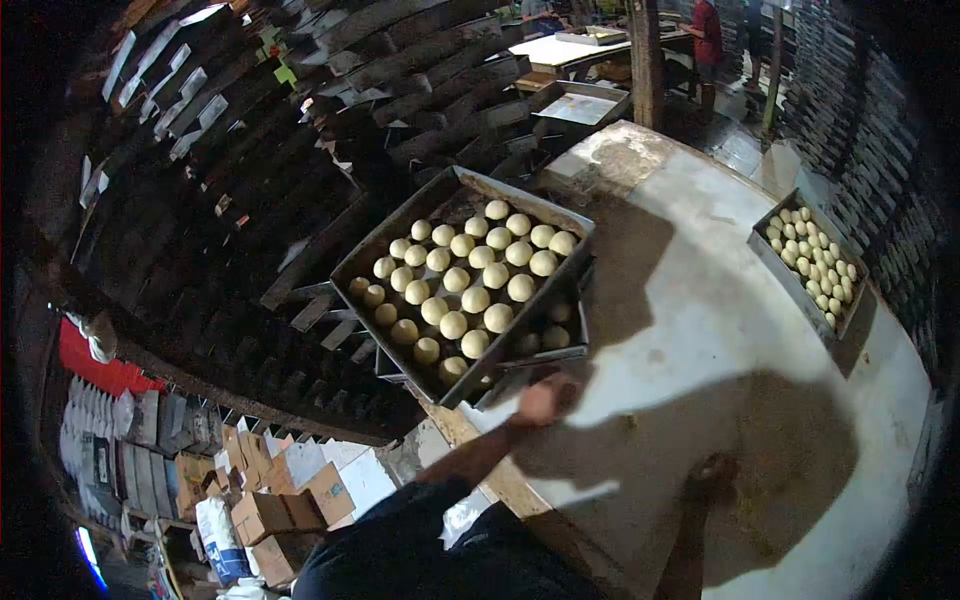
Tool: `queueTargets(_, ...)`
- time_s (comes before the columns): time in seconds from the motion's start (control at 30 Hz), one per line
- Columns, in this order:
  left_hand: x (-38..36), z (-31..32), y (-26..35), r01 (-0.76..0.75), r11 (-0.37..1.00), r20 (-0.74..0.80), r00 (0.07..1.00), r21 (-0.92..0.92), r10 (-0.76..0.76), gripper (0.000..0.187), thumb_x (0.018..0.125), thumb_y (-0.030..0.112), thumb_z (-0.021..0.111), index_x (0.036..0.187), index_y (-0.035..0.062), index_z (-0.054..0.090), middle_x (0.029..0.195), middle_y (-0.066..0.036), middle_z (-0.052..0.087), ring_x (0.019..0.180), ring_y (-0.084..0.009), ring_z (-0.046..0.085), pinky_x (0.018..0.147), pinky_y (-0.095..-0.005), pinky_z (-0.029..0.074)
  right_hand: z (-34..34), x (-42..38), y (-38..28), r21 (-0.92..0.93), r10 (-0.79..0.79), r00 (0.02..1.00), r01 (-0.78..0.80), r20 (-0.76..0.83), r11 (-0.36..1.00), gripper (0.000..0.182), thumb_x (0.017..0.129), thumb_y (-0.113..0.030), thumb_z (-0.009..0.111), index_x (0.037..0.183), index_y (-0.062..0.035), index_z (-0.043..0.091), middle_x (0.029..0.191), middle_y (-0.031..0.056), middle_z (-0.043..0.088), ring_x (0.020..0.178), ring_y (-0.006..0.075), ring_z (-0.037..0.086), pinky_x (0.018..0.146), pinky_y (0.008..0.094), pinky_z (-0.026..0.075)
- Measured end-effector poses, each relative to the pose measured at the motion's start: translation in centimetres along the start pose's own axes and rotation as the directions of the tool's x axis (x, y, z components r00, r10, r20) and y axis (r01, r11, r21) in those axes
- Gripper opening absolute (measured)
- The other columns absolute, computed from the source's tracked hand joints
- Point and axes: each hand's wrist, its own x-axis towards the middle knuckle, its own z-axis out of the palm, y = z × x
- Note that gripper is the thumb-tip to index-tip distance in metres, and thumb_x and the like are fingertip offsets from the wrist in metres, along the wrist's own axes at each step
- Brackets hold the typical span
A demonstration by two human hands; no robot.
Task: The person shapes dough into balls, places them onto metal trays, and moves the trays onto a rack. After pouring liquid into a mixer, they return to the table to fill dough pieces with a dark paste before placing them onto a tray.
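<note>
A metal tray point(525, 188) of pale round dough balls point(475, 299) sits tilted over another tray point(572, 352), which also holds dough balls and shows at its lower right. My left hand point(547, 399) is just below the trays' near corner, over the edge of the pale worktop point(700, 260). It is blurred, its fingers not distinct. My right hand point(712, 474) is in dark shadow above the worktop, away from the trays, its fingers hard to make out. Nothing large shows in either hand.
Another tray point(843, 331) of dough balls lies at the worktop's right side. Stacked dark trays point(850, 110) line the back right, and more crowd the left. A wooden post point(645, 65) stands behind the worktop. Cardboard boxes point(275, 517) lie lower left. A person point(706, 35) in red is in the background.
</note>
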Motion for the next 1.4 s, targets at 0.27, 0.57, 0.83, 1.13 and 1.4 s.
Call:
queueTargets(0.27,-8.1,3.6,2.4,0.009,0.916,0.334,0.933,-0.400,0.136,0.040,0.086,0.019,0.056,0.123,0.0054,0.051,0.126,-0.016,0.050,0.115,-0.0290,0.049,0.101,-0.0403,0.037,-0.1,-6.8,-0.2,0.143,-0.263,0.934,0.234,0.242,0.962,0.028,0.088,-0.020,0.054,0.107,0.0006,0.055,0.106,0.0232,0.057,0.106,0.0381,0.050,0.105,0.0517,0.026)
queueTargets(0.57,-6.5,-32.8,7.8,-0.315,0.787,0.457,0.676,-0.530,0.578,0.038,0.087,0.014,0.056,0.123,0.0028,0.052,0.127,-0.019,0.047,0.119,-0.0339,0.045,0.103,-0.0428,0.038,-11.8,3.1,-7.5,0.192,0.262,0.703,-0.495,0.661,0.847,0.030,0.092,-0.026,0.054,0.112,-0.0030,0.056,0.106,0.0153,0.058,0.098,0.0242,0.057,0.086,0.0401,0.044)
queueTargets(0.83,15.8,-43.4,-13.4,-0.240,0.896,-0.092,0.952,0.373,0.293,0.035,0.084,0.019,0.062,0.116,0.0039,0.058,0.114,-0.023,0.059,0.104,-0.0375,0.059,0.088,-0.0435,0.047,-10.0,19.6,-47.6,0.849,-0.469,0.867,0.117,0.165,0.515,0.036,0.089,-0.025,0.062,0.116,-0.0031,0.053,0.107,0.0113,0.057,0.096,0.0190,0.058,0.083,0.0348,0.051)
queueTargets(1.13,14.9,-43.8,-14.3,-0.193,0.788,-0.028,0.966,0.585,0.257,0.047,0.086,0.020,0.059,0.127,0.0008,0.047,0.136,-0.023,0.040,0.126,-0.0409,0.038,0.105,-0.0484,0.034,2.4,25.9,-62.6,0.523,-0.832,0.484,0.652,0.270,0.549,0.041,0.086,-0.026,0.060,0.116,0.0015,0.055,0.120,0.0186,0.055,0.106,0.0330,0.058,0.089,0.0434,0.048)
queueTargets(1.4,12.2,-38.0,13.8,-0.650,0.686,0.235,0.759,0.328,0.607,0.056,0.076,0.012,0.070,0.127,0.0034,0.048,0.125,-0.019,0.050,0.117,-0.0389,0.047,0.102,-0.0428,0.038,-2.8,13.4,-31.5,0.725,0.002,0.968,0.188,-0.253,0.663,0.013,0.081,-0.010,0.061,0.090,-0.0021,0.055,0.078,0.0115,0.058,0.076,0.0247,0.060,0.070,0.0392,0.048)
